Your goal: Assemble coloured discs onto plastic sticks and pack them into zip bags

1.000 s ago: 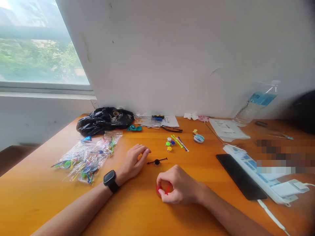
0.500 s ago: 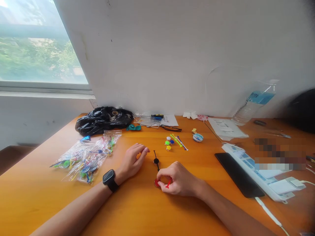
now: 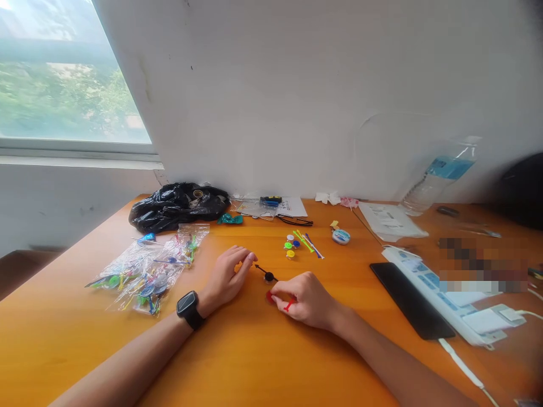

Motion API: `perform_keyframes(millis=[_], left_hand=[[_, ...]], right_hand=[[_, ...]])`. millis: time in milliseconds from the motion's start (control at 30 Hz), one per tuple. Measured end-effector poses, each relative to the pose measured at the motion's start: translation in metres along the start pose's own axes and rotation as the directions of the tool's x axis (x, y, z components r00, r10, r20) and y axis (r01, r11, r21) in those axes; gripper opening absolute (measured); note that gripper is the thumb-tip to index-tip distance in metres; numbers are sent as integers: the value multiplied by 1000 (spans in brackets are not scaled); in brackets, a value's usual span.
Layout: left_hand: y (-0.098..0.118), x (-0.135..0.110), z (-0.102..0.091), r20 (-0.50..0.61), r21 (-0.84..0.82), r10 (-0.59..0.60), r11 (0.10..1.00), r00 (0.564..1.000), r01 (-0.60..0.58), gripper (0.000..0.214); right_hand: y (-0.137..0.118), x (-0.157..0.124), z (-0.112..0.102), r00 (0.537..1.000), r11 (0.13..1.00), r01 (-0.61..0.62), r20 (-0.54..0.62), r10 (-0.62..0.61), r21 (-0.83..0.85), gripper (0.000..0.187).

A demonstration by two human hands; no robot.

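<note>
My left hand [image 3: 229, 277] rests on the table with its fingers stretched out, holding nothing. Its fingertips are close to the tip of a black arrow spinner [image 3: 268, 276], a thin pointer on a round base. With thumb and forefinger pinched, my right hand [image 3: 309, 299] grips a small red spinner. Its red disc [image 3: 268, 296] shows at the fingertips, and a red pointer end [image 3: 289, 306] sticks out below the fingers; the rest is hidden. Beyond the hands lie several round bases, among them a yellow base [image 3: 291, 254], beside several thin coloured pointers [image 3: 309, 243].
Clear plastic bags [image 3: 156, 277] of coloured parts lie on the left, before a black plastic bag [image 3: 180, 206]. To the right are a phone [image 3: 411, 299], a white power strip [image 3: 436, 288] and a plastic bottle [image 3: 441, 175]. A round tin [image 3: 340, 236] sits farther back.
My right hand has moved slightly away from me with the red spinner, up close to the black one. The black pointer has turned, its far tip now towards my left hand.
</note>
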State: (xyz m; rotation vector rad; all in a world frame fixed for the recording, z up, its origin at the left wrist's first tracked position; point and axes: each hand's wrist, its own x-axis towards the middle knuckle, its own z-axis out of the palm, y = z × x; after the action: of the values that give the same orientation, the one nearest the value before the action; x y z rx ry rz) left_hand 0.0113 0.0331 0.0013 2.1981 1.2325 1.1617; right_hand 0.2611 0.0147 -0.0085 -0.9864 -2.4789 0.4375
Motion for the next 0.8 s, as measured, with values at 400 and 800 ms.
perform_keyframes(millis=[400, 800], left_hand=[[0, -1, 2, 16, 30, 54, 998, 998, -54, 39], [6, -2, -1, 145, -39, 140, 990, 979, -136, 30]], right_hand=[[7, 10, 8, 991, 993, -94, -99, 87, -68, 27], [9, 8, 8, 994, 997, -69, -92, 66, -32, 20]])
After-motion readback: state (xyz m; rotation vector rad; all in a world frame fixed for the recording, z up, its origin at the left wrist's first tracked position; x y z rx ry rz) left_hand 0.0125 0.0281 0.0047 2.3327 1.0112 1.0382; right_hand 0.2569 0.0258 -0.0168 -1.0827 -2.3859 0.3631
